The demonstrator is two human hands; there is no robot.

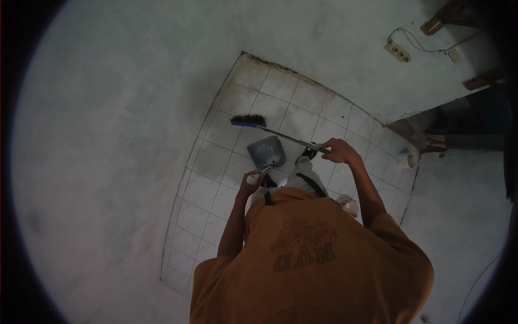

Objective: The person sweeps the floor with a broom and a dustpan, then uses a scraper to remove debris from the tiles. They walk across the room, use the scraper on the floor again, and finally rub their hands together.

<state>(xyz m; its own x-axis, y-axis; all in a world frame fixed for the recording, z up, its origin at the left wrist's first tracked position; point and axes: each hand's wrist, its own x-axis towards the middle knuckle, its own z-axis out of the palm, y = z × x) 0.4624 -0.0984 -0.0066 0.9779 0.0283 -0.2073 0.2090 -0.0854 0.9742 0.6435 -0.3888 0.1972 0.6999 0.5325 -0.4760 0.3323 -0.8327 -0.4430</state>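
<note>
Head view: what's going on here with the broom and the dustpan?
A person in an orange shirt stands on a white tiled floor. Their right hand grips the long handle of a broom, whose blue head with black bristles is down at the tiles ahead of them. Their left hand holds a grey dustpan by its handle, low over the floor between the broom head and their feet. A small white container sits on the tiles by their right side.
</note>
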